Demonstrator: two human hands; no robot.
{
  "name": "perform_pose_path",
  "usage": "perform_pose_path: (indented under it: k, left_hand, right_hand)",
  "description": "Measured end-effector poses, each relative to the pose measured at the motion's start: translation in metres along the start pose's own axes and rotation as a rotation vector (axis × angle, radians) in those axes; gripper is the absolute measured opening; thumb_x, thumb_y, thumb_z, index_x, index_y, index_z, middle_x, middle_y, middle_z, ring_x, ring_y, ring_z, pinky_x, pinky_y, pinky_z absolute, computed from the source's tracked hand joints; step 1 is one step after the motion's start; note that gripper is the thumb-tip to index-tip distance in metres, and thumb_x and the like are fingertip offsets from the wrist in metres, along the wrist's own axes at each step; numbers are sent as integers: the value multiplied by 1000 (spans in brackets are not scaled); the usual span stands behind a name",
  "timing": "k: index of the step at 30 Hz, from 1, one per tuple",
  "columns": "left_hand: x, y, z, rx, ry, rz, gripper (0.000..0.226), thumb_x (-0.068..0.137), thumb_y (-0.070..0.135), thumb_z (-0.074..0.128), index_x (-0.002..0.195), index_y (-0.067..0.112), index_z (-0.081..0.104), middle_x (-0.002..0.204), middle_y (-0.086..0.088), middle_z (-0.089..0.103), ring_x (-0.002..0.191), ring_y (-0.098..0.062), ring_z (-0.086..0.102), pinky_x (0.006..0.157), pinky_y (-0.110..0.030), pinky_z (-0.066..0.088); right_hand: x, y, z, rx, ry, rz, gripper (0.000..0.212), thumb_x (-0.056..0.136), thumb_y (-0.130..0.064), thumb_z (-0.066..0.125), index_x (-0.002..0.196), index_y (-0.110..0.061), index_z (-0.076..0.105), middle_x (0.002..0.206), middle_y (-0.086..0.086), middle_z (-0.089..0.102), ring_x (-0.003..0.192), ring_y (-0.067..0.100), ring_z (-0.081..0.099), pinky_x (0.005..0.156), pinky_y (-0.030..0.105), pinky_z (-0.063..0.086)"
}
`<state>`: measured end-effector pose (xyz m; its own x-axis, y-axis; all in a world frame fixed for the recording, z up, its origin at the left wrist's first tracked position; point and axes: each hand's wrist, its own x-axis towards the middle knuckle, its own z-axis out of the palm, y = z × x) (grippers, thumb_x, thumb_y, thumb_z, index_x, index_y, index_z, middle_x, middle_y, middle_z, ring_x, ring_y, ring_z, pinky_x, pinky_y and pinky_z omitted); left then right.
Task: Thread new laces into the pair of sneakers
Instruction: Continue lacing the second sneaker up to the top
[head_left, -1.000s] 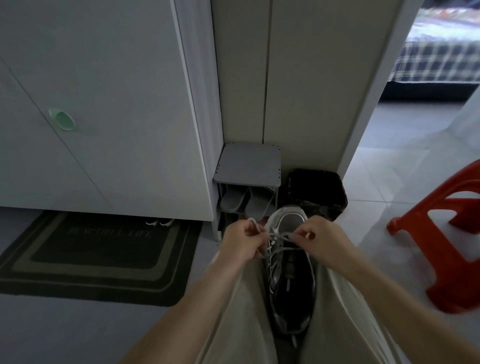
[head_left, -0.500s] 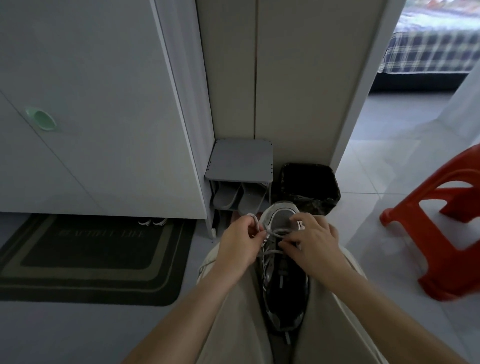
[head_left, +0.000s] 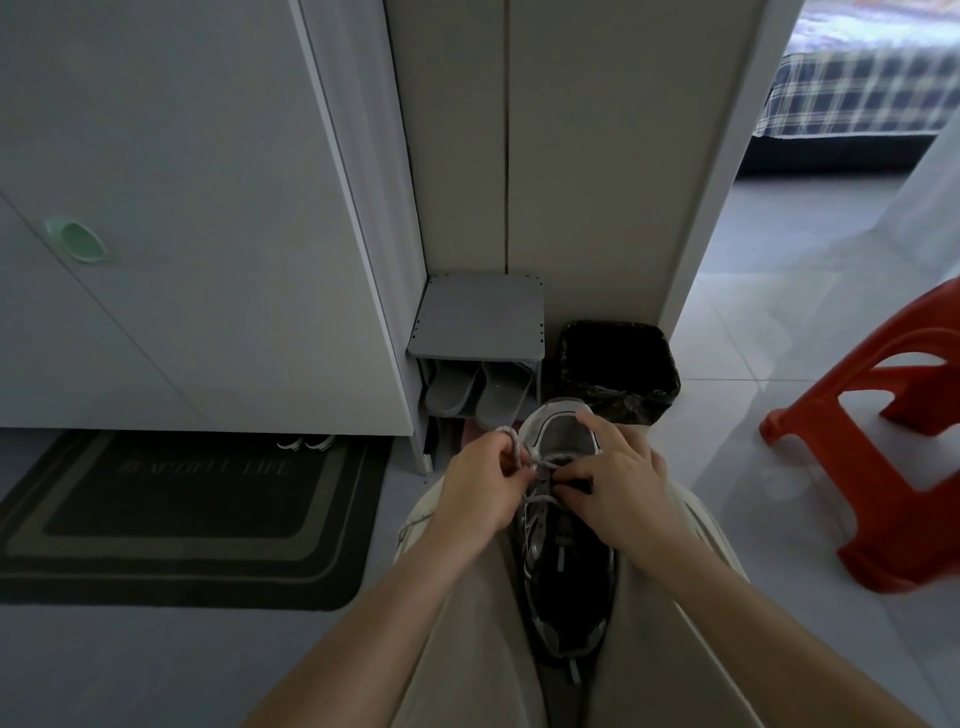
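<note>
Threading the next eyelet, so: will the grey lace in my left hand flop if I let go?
Probably floppy: the grey woven shoelace curls in a loop above the left hand. Likely light, since a pinch holds it. It may droop onto the grey and black sneaker.

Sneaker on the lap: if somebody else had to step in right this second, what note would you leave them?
Left-hand grip: pinches a loop of the lace.
Right-hand grip: rests on the front of the sneaker, thumb at the lace crossing; whether it pinches the lace is unclear.
Sneaker: wedged between the knees, toe pointing away.
Done: the lace crosses the front eyelets.
Left: thread the rows toward the heel, then do the second sneaker, which is out of view.
</note>
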<state>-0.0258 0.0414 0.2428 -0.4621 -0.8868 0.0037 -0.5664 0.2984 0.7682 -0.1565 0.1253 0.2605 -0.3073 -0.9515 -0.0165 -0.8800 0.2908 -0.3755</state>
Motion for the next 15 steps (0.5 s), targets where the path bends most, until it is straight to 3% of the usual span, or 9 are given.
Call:
perform_pose_path:
  k: [3,8,15]
  left_hand:
    - [1,1,-1,1,-13,2,7,84,16,69,84,15,62,73,19,57,70,6,57,61,-6,41]
    - [2,-1,2,-98,1,-38,22,82,14,71,74,27,56,74,15,62,72,3,61,67,-17,51]
    - [3,1,7,-71,62,-16,10,83,19,70,84,18,60,76,15,63,73,3,61,66,-15,49]
  right_hand:
    - [0,-2,1,0,6,3,17,86,-43,60,100,-45,69,153,-14,17,132,19,14,104,36,18]
    - [-1,-2,6,85,3,57,15,85,-40,63,97,-44,71,155,-14,13,136,19,13,107,38,18]
    - [-1,-1,12,65,42,68,13,85,-40,63,94,-45,71,156,-13,12,136,19,10,106,37,17]
